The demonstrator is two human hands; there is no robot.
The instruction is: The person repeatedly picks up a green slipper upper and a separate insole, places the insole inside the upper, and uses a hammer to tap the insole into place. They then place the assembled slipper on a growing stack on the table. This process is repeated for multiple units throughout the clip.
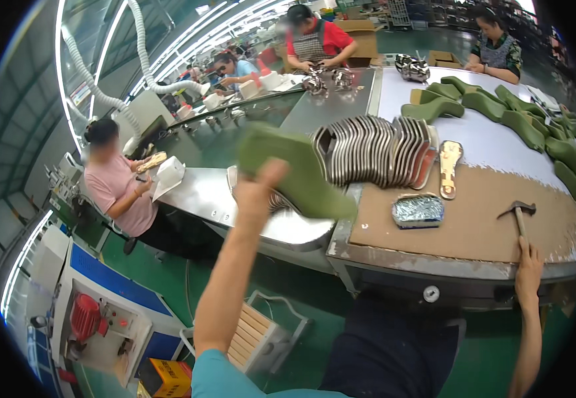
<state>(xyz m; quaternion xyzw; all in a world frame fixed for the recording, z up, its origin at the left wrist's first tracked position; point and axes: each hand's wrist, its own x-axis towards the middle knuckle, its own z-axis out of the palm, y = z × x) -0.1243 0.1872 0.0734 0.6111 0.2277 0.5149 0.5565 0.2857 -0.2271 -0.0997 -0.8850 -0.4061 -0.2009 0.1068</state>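
My left hand [259,192] is raised over the left end of the worktable, its fingers closed around a green shoe last [294,162]. The last is tilted and slightly blurred, and it hides part of a row of curved metallic insoles [367,151] behind it. At the table's right front edge, my right hand [528,265] grips the handle of a claw hammer [519,211], whose head rests on the brown board [477,225]. Between the hands lie a block with a crinkled silvery top [418,211] and a single gold-coloured insole [450,169].
Several green shoe lasts [526,129] cover the table's far right. Shiny metallic pieces [412,68] sit at the back. Co-workers are at the left bench [208,182] and far side. A white-and-blue machine [112,312] and a slatted stool [255,335] stand low left.
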